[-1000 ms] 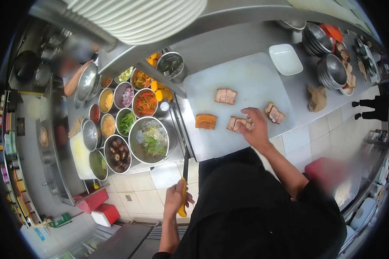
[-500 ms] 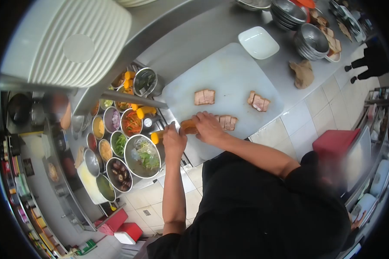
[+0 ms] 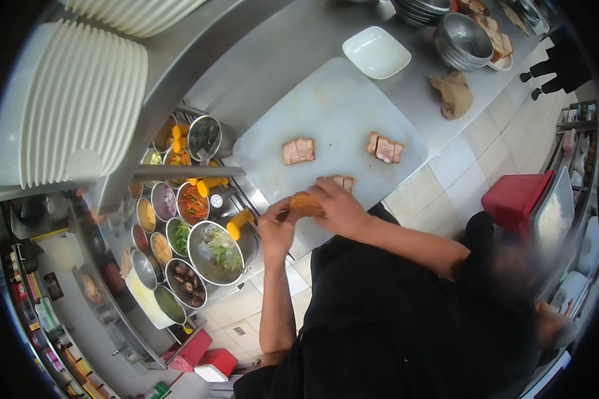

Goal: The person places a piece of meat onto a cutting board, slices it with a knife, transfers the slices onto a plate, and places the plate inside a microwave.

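My left hand [image 3: 277,229] and my right hand [image 3: 343,211] are close together at the lower edge of a white cutting board [image 3: 326,100]. Between them they hold an orange-brown piece of what looks like roast pork [image 3: 306,205], fingers closed around its two ends. Sliced pork [image 3: 345,183] lies on the board just beyond my right hand and is partly hidden by it. Two more sliced portions rest farther up: one pork portion [image 3: 299,151] at the left and another pork portion [image 3: 386,147] at the right.
A square white bowl [image 3: 377,53] stands behind the board, with a brown cloth-like item [image 3: 452,95] and stacked metal bowls [image 3: 464,40] to the right. Left of my hands are several ingredient containers, including a large metal bowl of greens [image 3: 216,249]. Stacked white plates [image 3: 86,106] stand upper left.
Both hands have lifted slightly off to the right with the brown piece, which shows more of its surface. The camera view has shifted and turned a little; the sliced portions stay on the board.
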A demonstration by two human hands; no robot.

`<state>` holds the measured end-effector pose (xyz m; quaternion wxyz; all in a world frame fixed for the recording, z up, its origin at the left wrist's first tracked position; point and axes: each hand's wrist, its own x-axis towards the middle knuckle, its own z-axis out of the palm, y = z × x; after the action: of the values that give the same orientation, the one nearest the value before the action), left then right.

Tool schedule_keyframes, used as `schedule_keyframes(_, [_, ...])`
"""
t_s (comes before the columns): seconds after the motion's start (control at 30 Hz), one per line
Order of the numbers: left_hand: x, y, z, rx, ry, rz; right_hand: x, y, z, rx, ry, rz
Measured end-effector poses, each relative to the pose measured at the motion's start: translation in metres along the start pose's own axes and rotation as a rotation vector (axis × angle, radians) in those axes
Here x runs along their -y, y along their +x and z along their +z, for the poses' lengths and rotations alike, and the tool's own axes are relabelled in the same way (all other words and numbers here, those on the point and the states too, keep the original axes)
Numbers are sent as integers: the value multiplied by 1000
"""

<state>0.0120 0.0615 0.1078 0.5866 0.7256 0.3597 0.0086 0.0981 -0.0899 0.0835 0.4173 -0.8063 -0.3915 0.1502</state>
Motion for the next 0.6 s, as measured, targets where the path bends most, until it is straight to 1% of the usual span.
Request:
schedule_keyframes(0.03, [4,0,9,7,31,-15,-3,-9,-9,-68,-36,9])
schedule_keyframes(0.07, [10,2,17,7,28,-18,-4,-15,-18,-65,-37,10])
schedule_keyframes(0.13, [15,6,33,61,63,75,-7,-24,-33,-35,19,140])
schedule_keyframes(0.27, [2,9,45,91,184,42,-20,-29,-34,-36,-4,209])
schedule_keyframes(0.37, [9,14,44,61,166,38,-20,-23,-38,-43,20,178])
schedule_keyframes(0.4, [12,17,42,63,170,37,-17,-18,-39,-55,21,139])
schedule_keyframes(0.47, [10,27,33,16,57,30,-15,-4,-36,-71,27,99])
schedule_keyframes(0.5, [8,31,28,14,60,33,-15,6,-32,-89,75,67])
schedule_keyframes(0.6, [-20,44,14,-46,85,11,-17,36,-24,-112,138,11])
